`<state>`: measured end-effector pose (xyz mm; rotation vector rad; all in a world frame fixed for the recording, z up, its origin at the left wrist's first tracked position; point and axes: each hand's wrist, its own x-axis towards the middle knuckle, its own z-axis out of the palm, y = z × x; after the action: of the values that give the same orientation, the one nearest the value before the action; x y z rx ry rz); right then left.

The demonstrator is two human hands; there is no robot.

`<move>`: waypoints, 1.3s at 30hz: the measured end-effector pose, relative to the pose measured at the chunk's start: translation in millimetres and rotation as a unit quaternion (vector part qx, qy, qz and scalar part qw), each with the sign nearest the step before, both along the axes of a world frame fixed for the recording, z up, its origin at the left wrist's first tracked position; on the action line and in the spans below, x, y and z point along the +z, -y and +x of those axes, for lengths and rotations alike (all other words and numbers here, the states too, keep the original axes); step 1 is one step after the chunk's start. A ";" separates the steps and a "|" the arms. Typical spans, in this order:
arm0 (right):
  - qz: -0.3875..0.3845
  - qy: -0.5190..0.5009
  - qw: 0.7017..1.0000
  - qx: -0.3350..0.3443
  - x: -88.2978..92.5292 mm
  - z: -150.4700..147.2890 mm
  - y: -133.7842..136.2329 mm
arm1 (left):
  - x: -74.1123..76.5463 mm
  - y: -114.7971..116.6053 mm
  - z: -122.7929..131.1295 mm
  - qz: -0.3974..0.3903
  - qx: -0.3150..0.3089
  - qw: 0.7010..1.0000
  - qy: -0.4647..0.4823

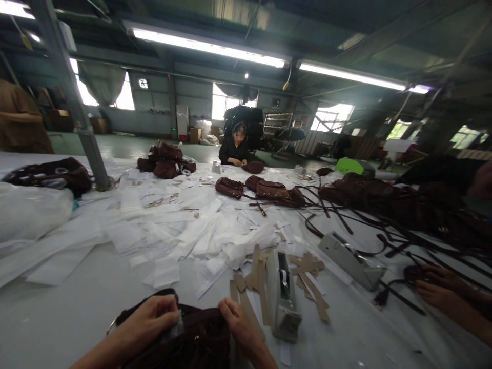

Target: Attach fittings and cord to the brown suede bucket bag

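The bottom edge cuts off the brown bag (209, 333)

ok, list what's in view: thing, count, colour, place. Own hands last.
Table: 1, white, foreground
Held bag: 1, dark brown, front edge
Whitish piece: 1, translucent, bag's rim
Tape dispensers: 2, grey, right of bag
Cardboard strips: many, tan, beside nearer dispenser
Sheets: many, white, mid-table
Other bags: several, brown, table's far half
Straps: many, dark brown, right
Clear plastic: 1, whitish, left edge
Green item: 1, green, right rear
Pillar: 1, grey, left
Lights: several, white, ceiling
Windows: several, white, background
Co-worker: 1, dark clothes, across table
Another person: 1, brown clothes, far left
Co-worker's hands: 2, bare, right edge
Left hand: 1, bare, closed at whitish piece
Right hand: 1, bare, pinching held bag
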<state>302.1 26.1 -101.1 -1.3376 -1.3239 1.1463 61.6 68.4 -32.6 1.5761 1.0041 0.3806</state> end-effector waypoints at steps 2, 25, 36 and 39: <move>-0.016 -0.033 0.999 -0.001 -4.4 -6.8 5.3 | -1.2 -2.0 2.2 -0.003 0.001 1.000 -0.011; -0.028 -0.220 0.975 0.004 -8.3 -46.6 44.7 | -5.5 -13.5 15.6 0.006 -0.028 0.999 -0.029; -0.005 -0.190 0.982 0.008 23.2 -63.9 47.8 | 56.7 -15.0 29.5 0.078 -0.081 0.984 -0.138; -0.013 -0.199 0.980 -0.009 23.6 -67.7 51.6 | 64.8 -14.1 37.6 0.137 -0.122 0.965 -0.185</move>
<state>234.4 -25.5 -77.5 -1.0649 -1.0057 1.3388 99.2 82.5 32.2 2.0483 1.0527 0.0523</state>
